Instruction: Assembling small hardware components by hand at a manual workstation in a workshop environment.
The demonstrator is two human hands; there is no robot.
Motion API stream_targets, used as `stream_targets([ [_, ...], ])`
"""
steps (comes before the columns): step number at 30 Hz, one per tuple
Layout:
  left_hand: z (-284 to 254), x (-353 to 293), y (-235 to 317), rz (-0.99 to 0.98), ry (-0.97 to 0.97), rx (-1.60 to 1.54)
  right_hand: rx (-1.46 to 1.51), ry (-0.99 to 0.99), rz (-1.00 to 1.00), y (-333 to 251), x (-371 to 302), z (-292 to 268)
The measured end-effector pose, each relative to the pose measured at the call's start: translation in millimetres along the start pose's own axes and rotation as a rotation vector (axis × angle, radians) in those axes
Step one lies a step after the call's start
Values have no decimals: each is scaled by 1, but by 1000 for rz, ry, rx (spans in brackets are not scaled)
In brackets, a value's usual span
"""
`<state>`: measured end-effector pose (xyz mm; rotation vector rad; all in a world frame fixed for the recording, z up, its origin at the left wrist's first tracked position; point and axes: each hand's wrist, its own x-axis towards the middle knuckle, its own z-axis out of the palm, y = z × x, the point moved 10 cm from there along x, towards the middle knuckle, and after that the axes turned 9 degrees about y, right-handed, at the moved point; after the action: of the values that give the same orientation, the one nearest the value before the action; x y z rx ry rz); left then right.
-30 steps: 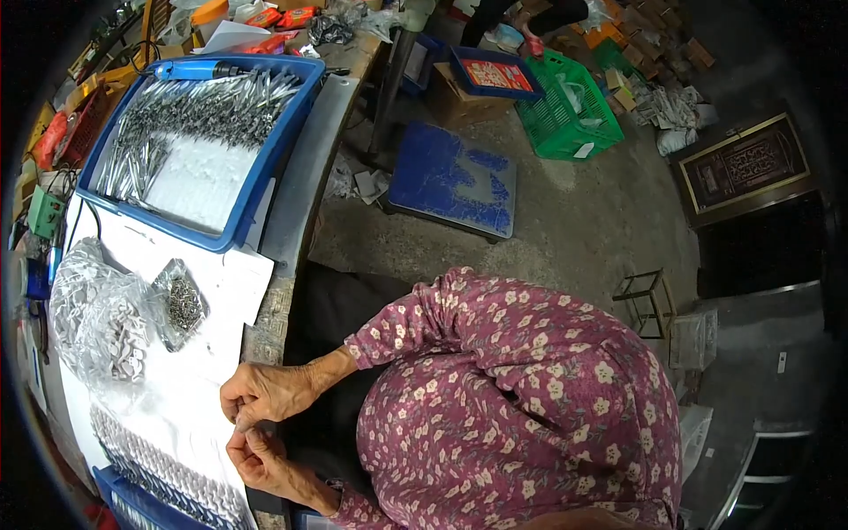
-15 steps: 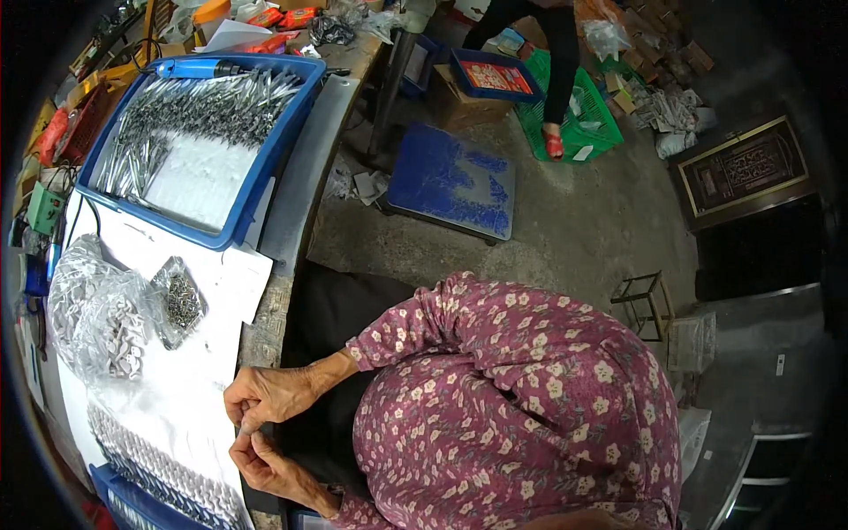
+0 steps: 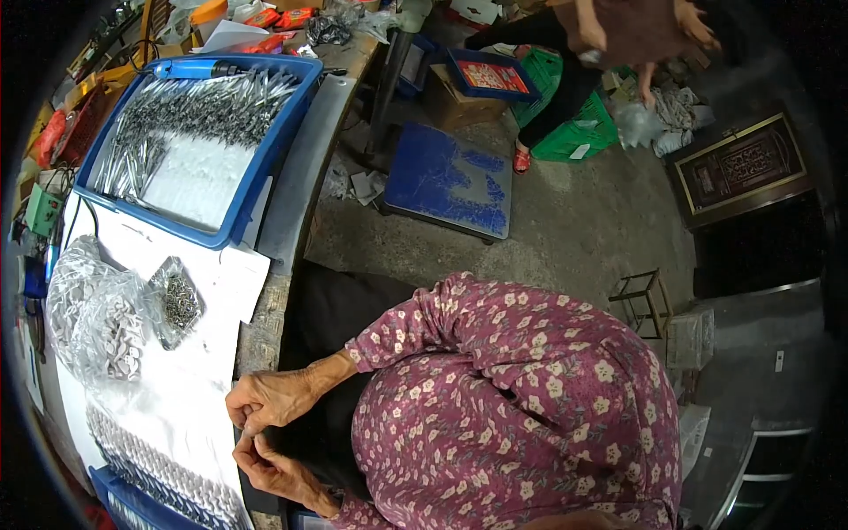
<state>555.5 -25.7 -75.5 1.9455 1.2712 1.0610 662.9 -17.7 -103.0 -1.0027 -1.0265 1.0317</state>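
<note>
Part rows lie on white sheet on desk, just beside hands. Right hand and left hand at desk edge, fingers pinched narrow, tips close together; can't tell what they hold. Clear bag of pale bits, small bag of metal bits farther along. Blue tray holds metal rods.

Wide fisheye view from the head, facing down, hands near

No readable text. White label on green crate, too small to make out; marks on red packets likewise illegible.
</note>
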Motion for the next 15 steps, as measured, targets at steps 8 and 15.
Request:
stream_targets([
  [8,-8,1,-9,-12,-17,109,5,-19,-31,1,1,8],
  [15,-42,33,-25,34,-40,11,-215,-65,-55,-2,26,48],
])
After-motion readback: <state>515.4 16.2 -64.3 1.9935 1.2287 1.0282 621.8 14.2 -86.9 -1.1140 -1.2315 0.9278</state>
